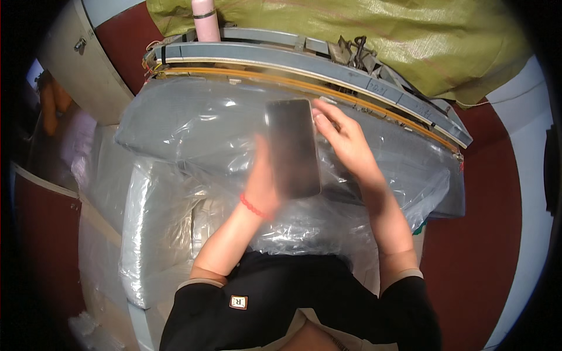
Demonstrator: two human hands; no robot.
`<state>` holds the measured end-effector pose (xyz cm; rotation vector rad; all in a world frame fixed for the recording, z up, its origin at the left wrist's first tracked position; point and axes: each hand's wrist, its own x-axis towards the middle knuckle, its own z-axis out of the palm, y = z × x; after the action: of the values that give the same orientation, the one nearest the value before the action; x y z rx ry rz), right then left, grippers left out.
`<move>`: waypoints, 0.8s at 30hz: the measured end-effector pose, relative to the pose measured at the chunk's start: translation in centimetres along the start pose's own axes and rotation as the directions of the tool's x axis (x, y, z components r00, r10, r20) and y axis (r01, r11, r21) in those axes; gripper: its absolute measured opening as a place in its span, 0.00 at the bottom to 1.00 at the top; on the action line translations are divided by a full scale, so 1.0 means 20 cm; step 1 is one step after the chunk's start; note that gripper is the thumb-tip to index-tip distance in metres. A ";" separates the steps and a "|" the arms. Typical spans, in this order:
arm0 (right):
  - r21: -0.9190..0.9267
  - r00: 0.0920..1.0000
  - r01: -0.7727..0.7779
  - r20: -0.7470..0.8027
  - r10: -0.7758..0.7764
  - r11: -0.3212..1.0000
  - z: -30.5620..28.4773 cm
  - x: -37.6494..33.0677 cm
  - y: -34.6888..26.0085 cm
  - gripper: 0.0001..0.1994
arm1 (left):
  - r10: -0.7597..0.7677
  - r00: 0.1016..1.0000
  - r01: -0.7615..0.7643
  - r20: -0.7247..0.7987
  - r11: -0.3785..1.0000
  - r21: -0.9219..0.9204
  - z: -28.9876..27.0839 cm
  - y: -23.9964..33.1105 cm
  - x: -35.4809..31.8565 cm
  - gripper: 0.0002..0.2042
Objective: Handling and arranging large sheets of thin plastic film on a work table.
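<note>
A dark smartphone with a blank screen is held up in front of me, its lower part smeared by motion. My left hand, with a red bead bracelet at the wrist, grips the phone along its left edge; its fingers are mostly hidden behind it. At the phone's upper right edge, my right hand has its bent fingers and thumb pinched against the side. Below both hands spreads clear plastic sheeting over a grey padded surface.
Beyond the plastic runs a long curved metal frame with an orange strip. A pink bottle stands behind it, and dark metal clamps lie farther right. Yellow-green woven sheeting hangs at the back. A cabinet door is at left.
</note>
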<state>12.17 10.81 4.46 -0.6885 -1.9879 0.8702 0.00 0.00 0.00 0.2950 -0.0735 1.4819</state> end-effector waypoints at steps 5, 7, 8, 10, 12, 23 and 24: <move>0.339 0.776 -0.600 0.466 0.425 0.725 -0.04 0.24 -0.07 0.06 | 0.015 0.990 -0.019 -0.137 0.999 -0.030 0.17 0.05 0.06 0.34; 0.408 0.803 -0.580 0.433 0.410 0.705 0.00 0.34 -0.13 0.04 | 0.044 0.996 -0.043 -0.075 0.999 0.019 0.11 0.15 0.05 0.32; 0.430 0.845 -0.515 0.400 0.355 0.741 0.00 0.41 -0.16 0.05 | 0.166 0.981 -0.145 -0.102 0.972 0.187 0.09 0.19 0.05 0.30; 0.396 0.937 -0.331 0.242 0.251 0.856 -0.05 0.58 -0.22 0.05 | 0.292 0.946 -0.221 -0.138 0.897 0.382 0.12 0.29 0.00 0.26; 0.286 0.987 -0.158 0.047 0.151 0.945 -0.07 0.80 -0.24 0.06 | 0.375 0.914 -0.285 -0.153 0.865 0.413 0.14 0.38 -0.10 0.24; -0.046 0.937 0.028 -0.347 -0.042 0.999 0.08 1.77 0.46 0.09 | 0.796 0.518 -0.623 -0.312 0.601 0.501 -0.22 0.79 -0.94 0.18; -0.065 0.931 -0.025 -0.364 0.000 0.998 0.08 1.80 0.55 0.09 | 0.800 0.511 -0.628 -0.315 0.598 0.498 -0.26 0.81 -1.02 0.18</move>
<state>-5.56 43.18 12.31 -0.8372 -1.6850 0.6292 -18.54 -17.45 -7.28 0.1071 0.5672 2.4069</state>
